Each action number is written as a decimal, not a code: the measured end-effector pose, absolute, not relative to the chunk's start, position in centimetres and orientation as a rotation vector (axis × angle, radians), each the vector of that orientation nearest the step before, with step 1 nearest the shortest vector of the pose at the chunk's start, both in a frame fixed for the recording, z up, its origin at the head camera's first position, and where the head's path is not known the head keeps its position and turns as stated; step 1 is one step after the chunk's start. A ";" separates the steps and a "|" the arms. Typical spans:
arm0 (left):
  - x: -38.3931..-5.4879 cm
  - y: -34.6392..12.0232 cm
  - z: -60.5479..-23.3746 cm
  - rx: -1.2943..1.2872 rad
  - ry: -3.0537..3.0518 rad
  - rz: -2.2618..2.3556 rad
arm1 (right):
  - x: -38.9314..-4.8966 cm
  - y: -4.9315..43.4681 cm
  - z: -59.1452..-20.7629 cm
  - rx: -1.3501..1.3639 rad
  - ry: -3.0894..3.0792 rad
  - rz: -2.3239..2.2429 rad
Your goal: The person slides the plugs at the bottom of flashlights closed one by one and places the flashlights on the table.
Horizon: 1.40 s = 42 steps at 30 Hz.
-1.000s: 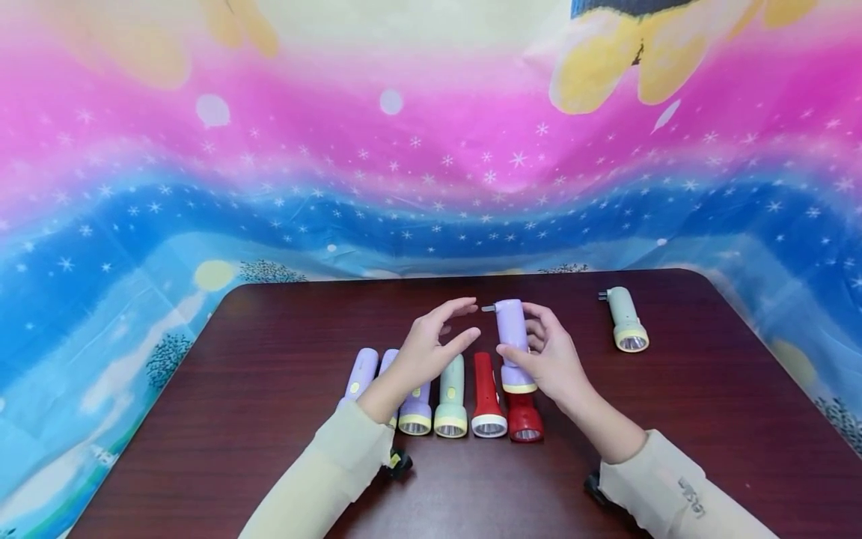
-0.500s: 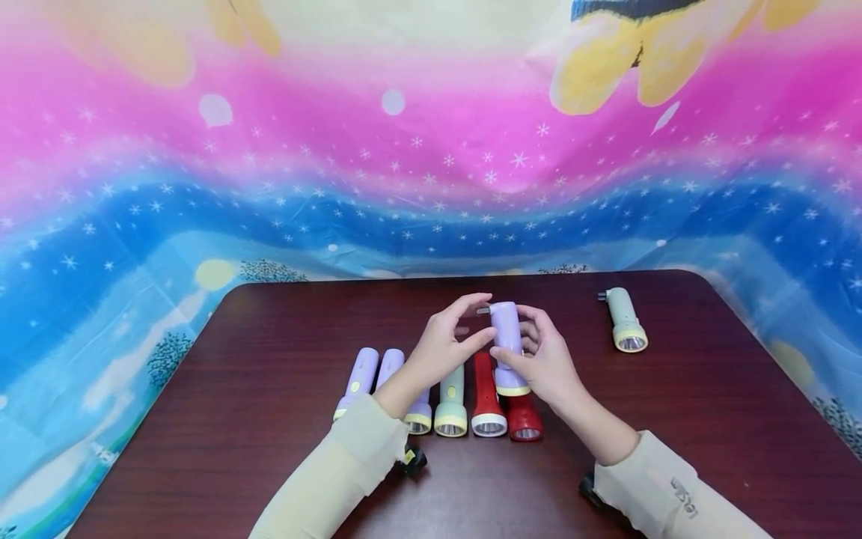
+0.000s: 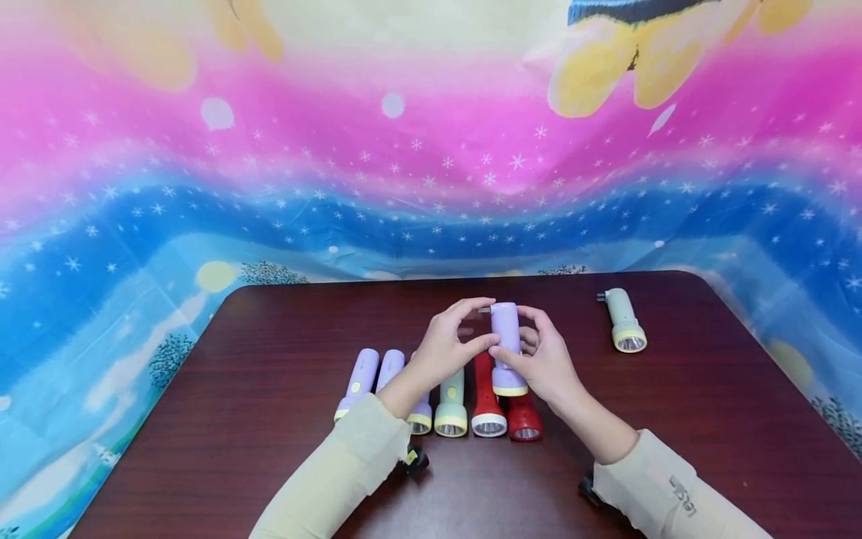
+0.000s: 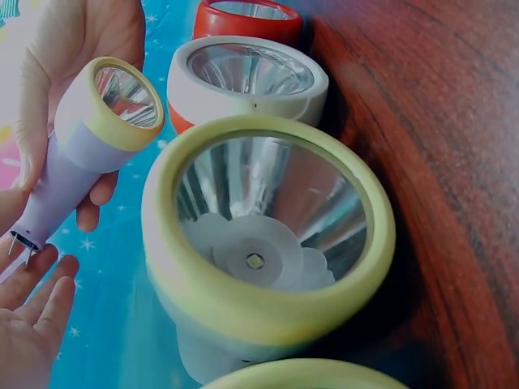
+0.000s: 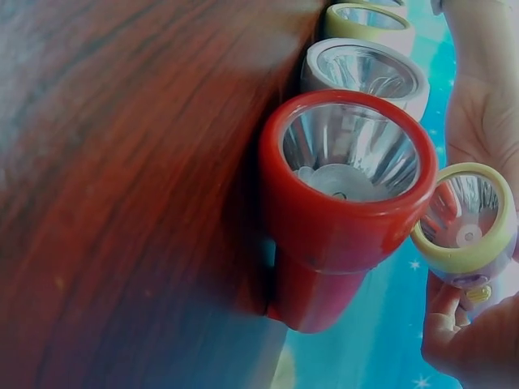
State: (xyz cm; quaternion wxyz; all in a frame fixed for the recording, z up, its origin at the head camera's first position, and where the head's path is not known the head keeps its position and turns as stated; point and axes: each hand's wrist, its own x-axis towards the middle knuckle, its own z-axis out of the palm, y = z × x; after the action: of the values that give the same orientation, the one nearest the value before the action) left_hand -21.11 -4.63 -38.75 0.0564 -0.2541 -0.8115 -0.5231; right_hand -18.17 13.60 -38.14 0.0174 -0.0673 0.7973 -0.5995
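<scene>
A purple flashlight (image 3: 506, 322) with a yellow rim is held above the row, its lens end toward me. My right hand (image 3: 551, 358) grips its body from the right, thumb across the front. From the left, my left hand (image 3: 441, 344) has its thumb on the body and a fingertip at the top of the tail end. Two metal plug prongs (image 4: 23, 250) stick out of that tail, near the left fingers. Beneath the held one lie a red flashlight (image 3: 525, 424), partly covered by it, and a red one with a white rim (image 3: 488, 408).
Farther left in the row are a green flashlight (image 3: 451, 410) and several purple ones (image 3: 364, 370), one partly hidden by my left forearm. Another green flashlight (image 3: 626, 318), prongs out, lies alone at the table's right. A patterned cloth (image 3: 431, 165) hangs behind the brown table (image 3: 269, 359).
My left hand has moved right to the purple flashlight's tail, and its thumb and fingertip now meet it. The right hand shifted the flashlight slightly left, then stayed almost still.
</scene>
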 end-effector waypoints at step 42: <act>-22.8 -6.4 -37.4 -0.887 -2.448 -1.692 | -18.6 12.4 -37.7 -0.250 2.444 -1.869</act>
State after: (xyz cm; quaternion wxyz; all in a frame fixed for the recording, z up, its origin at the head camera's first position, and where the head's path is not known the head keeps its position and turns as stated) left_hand -22.80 -6.38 -37.36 0.0183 -0.2856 -0.7883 -0.5447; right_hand -18.63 12.43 -37.68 0.0271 -0.0810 0.7915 -0.6052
